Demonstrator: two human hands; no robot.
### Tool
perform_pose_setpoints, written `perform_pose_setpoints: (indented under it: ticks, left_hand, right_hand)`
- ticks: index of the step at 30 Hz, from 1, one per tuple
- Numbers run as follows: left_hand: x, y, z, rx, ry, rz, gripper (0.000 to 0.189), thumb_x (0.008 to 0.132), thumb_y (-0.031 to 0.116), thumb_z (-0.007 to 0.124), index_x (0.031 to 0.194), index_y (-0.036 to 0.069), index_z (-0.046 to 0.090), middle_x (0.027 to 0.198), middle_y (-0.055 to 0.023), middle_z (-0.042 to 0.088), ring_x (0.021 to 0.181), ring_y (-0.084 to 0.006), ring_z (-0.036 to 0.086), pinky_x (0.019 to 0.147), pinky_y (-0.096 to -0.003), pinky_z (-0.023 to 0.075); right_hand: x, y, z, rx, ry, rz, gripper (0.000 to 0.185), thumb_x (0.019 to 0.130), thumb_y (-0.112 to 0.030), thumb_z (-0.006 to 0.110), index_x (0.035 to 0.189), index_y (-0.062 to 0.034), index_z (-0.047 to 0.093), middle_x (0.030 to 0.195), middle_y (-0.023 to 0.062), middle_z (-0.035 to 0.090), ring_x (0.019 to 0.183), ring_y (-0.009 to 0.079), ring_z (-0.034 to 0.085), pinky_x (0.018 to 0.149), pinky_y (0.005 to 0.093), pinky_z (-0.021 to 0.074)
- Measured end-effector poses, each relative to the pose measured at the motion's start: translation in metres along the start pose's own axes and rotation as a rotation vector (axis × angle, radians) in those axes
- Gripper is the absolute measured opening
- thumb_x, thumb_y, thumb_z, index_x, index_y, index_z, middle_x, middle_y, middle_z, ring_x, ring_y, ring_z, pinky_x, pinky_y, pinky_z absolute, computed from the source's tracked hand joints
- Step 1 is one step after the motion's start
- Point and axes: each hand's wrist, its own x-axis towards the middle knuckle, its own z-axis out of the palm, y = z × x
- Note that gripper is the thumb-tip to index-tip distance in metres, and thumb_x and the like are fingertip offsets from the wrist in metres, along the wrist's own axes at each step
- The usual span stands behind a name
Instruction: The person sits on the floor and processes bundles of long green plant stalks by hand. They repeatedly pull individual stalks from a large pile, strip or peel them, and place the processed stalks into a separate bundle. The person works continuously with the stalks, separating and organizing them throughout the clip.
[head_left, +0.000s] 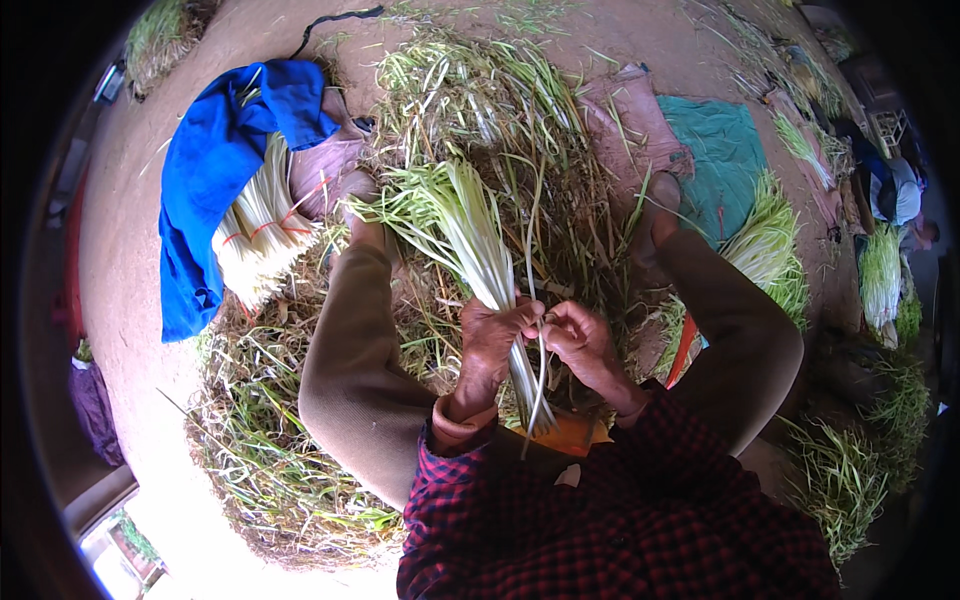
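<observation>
A bunch of pale green, white-stalked leafy stems (480, 255) is gripped in my left hand (489, 334), its leaf tips fanned out towards the upper left. Beside it, a single long pale stalk (532, 262) runs past the fingertips of both hands. My right hand (583, 343) pinches at this stalk with thumb and index finger, close to my left thumb. The white root ends of the bunch point back towards my lap, over a bit of orange material (574, 435). My left palm is hidden by the stems and fingers.
Between my feet lies a heap of dry, rooty stems (487, 105); more litter (277, 450) spreads at left. Red-tied white bundles (262, 225) lie under a blue cloth (217, 150). Right are a teal sheet (712, 150) and green bundles (765, 232). Another person (896, 187) is farther right.
</observation>
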Motion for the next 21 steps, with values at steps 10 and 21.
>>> perform_pose_setpoints:
  ticks: [10, 21]
  left_hand:
    - [0.001, 0.006, -0.001, -0.026, 0.030, -0.035, 0.023, 0.072, -0.006, 0.065, 0.088, 0.004, 0.051, 0.069, -0.0099, 0.061, 0.046, -0.0118, 0.054, 0.037, -0.0205, 0.0425]
    - [0.009, 0.010, -0.021, -0.132, 0.249, 0.113, 0.017, 0.074, -0.007, 0.060, 0.082, 0.004, 0.051, 0.069, -0.0128, 0.062, 0.047, -0.0144, 0.055, 0.038, -0.0228, 0.0418]
  right_hand:
    - [-0.016, -0.035, -0.017, 0.288, 0.011, 0.034, 0.008, 0.077, -0.004, 0.057, 0.084, -0.0047, 0.052, 0.067, 0.0021, 0.055, 0.052, 0.0041, 0.047, 0.045, 0.0187, 0.0357]
    - [-0.096, -0.151, -0.103, 0.658, -0.492, -0.600, 0.005, 0.082, -0.007, 0.052, 0.083, -0.0027, 0.050, 0.058, 0.0010, 0.047, 0.045, 0.0083, 0.042, 0.040, 0.0198, 0.0358]
